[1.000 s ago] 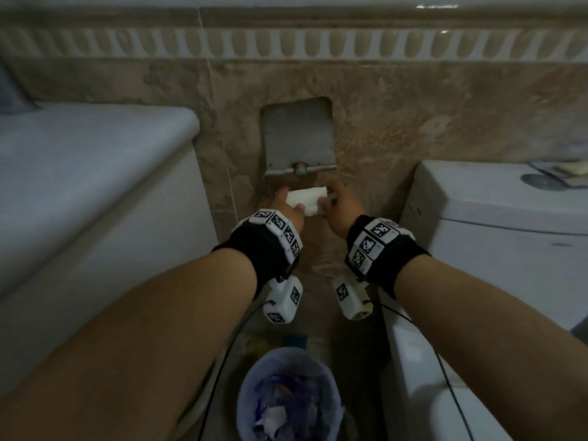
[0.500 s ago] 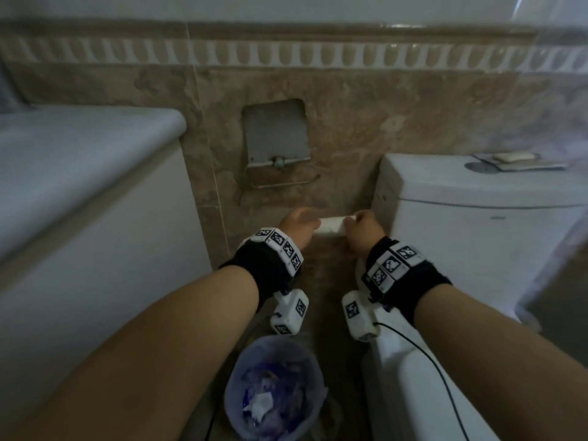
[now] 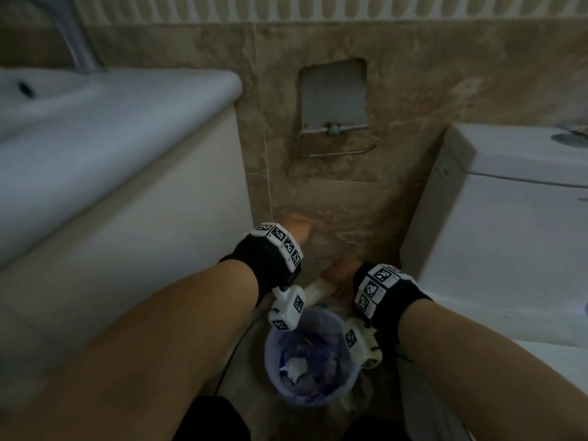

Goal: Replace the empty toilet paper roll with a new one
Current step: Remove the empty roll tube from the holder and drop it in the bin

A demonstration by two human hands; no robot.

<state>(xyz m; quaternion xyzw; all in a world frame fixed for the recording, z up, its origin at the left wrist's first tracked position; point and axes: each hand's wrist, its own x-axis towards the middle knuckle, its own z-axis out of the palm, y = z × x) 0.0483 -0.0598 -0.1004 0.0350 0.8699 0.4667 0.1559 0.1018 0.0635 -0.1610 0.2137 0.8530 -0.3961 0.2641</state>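
The wall holder (image 3: 334, 100) has its metal flap up, and its wire bar (image 3: 340, 150) is bare. My right hand (image 3: 339, 275) grips a pale, nearly empty toilet paper roll (image 3: 318, 290) low down, just above the rim of the lilac waste bin (image 3: 273, 361). My left hand (image 3: 298, 232) is higher and to the left, apart from the roll. Its fingers are hidden behind the wrist band. No new roll is in view.
A white vanity with a sink (image 3: 111, 128) fills the left side. The toilet cistern (image 3: 509, 198) stands on the right, close to my right forearm. The bin holds crumpled paper and sits on the floor between them. A black cable (image 3: 229, 361) hangs from my left wrist.
Both hands dropped from the holder toward the bin. The roll came off the bar and now sits in my right hand only, while my left hand moved away from it.
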